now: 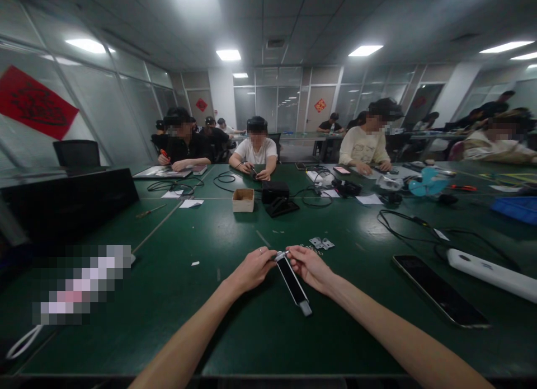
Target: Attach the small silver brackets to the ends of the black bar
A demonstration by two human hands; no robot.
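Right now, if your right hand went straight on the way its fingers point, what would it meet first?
Your right hand would meet the silver end of the black oblong device first; they look already in touch, though depth is unclear.

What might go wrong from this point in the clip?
The black bar is held only near its metal upper end, between the left hand and the right hand, so it might slip and drop. The loose metal hinges lie just beyond the right hand and might get knocked aside.
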